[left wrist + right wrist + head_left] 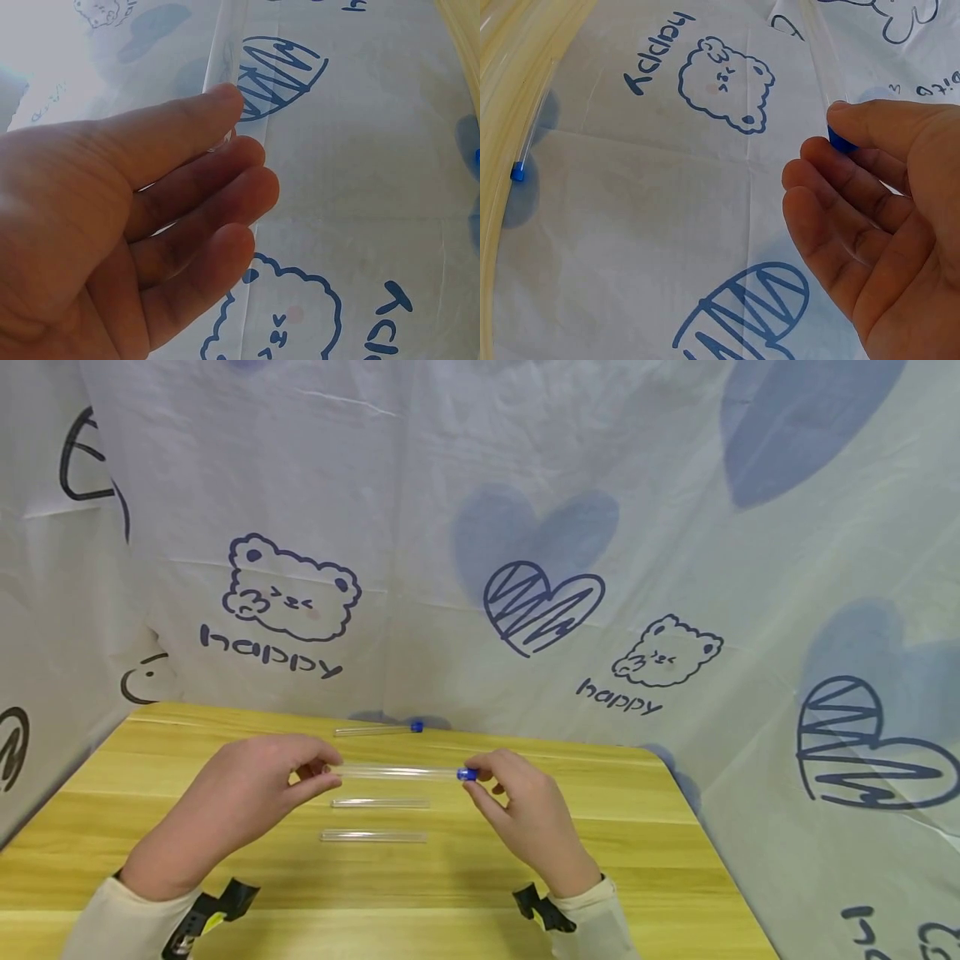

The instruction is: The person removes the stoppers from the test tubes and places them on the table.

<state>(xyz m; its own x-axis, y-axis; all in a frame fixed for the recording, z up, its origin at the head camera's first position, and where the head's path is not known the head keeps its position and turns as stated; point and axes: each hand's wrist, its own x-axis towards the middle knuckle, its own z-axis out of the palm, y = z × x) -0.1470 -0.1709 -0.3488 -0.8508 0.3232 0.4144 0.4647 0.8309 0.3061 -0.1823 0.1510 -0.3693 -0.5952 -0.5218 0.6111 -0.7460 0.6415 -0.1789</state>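
Observation:
Between the two hands a clear test tube is held level above the table, a blue cap on its right end. My left hand pinches the tube's left end between thumb and fingertips; in the left wrist view the tube runs upward from the thumb tip. At the other end my right hand pinches the blue cap between thumb and index finger, its remaining fingers loosely bent. Two clear tubes without caps, a nearer tube and a farther tube, lie parallel on the table below the held one.
Near the back edge of the wooden table lies another clear tube with a blue cap. A white cloth printed with bears and hearts hangs behind the table and along its sides.

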